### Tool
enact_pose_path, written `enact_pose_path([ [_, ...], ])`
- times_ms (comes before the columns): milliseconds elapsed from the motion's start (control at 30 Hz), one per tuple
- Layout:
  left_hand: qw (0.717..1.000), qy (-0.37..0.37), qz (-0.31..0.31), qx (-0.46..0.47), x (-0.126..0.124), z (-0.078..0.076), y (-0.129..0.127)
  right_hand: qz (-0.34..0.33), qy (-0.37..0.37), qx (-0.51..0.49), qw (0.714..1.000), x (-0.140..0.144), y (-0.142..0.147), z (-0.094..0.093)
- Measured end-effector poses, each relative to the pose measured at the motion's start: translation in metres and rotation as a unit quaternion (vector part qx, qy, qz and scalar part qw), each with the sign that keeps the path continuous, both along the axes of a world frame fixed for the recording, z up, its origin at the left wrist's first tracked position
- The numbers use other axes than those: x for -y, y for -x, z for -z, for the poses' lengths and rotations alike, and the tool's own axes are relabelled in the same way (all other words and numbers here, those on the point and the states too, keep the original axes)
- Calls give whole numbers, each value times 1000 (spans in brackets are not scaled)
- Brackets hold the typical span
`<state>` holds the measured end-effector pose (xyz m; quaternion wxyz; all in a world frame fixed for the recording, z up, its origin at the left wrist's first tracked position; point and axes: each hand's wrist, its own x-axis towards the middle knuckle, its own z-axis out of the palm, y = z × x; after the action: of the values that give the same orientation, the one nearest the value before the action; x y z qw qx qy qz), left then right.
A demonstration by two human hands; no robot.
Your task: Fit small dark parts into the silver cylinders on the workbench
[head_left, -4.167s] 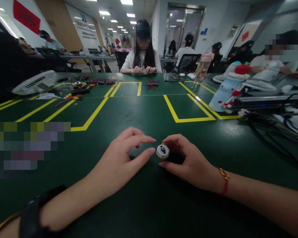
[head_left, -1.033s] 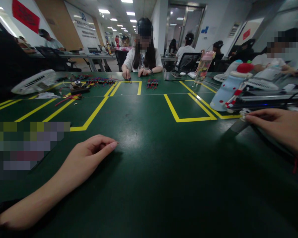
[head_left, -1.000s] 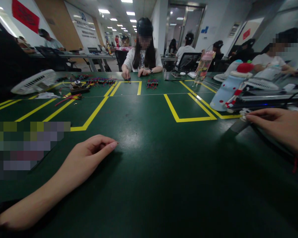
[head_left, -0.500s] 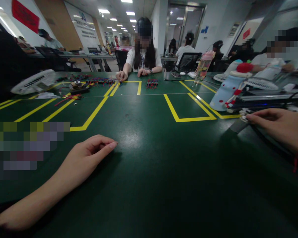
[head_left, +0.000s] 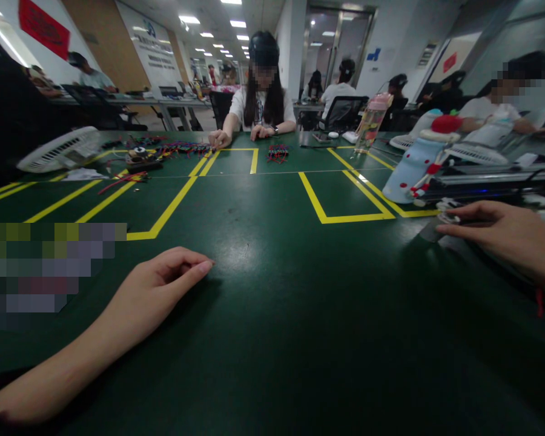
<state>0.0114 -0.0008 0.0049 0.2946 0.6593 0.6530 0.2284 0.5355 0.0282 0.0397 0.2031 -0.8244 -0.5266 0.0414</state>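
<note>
Small white part (head_left: 447,217) pinched in right hand (head_left: 504,236) grip; left hand (head_left: 157,287) loosely curled, empty.

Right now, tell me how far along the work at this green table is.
Done: nothing finished shows on the dark green table in front of the person. In hand: the right hand pinches a small silvery-white part at the table's right side, beside the black cables. The left hand rests loosely curled and holds nothing. Left: any work on that part; none shows yet.

Bare mat (head_left: 272,290) between hands; cables (head_left: 495,257), perhaps, rightward.
</note>
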Motion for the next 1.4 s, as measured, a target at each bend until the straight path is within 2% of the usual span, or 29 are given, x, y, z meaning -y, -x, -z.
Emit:
enact_pose_path([
  [133, 1000, 8, 6, 9, 0, 0, 1, 2, -15, 19, 1000, 1, 5, 2],
  [200, 1000, -1, 7, 9, 0, 1, 1, -9, -61, 14, 998, 2, 15, 3],
  [300, 1000, -18, 5, 0, 0, 2, 0, -112, -167, -48, 978, 8, 52, 7],
  [367, 1000, -22, 3, -8, 0, 2, -1, -209, -191, -94, 954, 16, 91, 11],
  [433, 1000, -23, 2, -7, 0, 1, -3, -317, -170, -130, 924, 26, 136, 14],
  [500, 1000, -26, 2, -7, 0, 1, -2, -447, -141, -178, 865, 35, 177, 17],
  [567, 1000, -27, 3, -9, 0, 1, -1, -520, -116, -218, 818, 40, 207, 19],
  [600, 1000, -26, 5, -11, 0, 1, 0, -531, -106, -233, 808, 41, 216, 21],
  [700, 1000, -25, 15, -4, 0, -1, -4, -528, -79, -273, 800, 41, 226, 29],
  [767, 999, -39, 35, -2, 2, -6, -15, -511, -65, -298, 804, 40, 224, 35],
  [867, 989, -98, 110, 4, 6, -17, -48, -486, -36, -339, 804, 39, 221, 43],
  [1000, 969, -137, 203, 41, 7, -33, -93, -488, 0, -378, 787, 39, 223, 45],
  [1067, 966, -150, 205, 54, 6, -38, -101, -492, 6, -381, 783, 39, 224, 43],
  [1133, 969, -163, 172, 62, 4, -41, -98, -488, 2, -369, 791, 39, 224, 41],
  [1267, 980, -147, 123, 56, 2, -30, -82, -469, -23, -312, 826, 40, 221, 41],
  [1400, 979, -84, 186, 12, 0, -5, -81, -467, -39, -268, 842, 41, 220, 43],
])
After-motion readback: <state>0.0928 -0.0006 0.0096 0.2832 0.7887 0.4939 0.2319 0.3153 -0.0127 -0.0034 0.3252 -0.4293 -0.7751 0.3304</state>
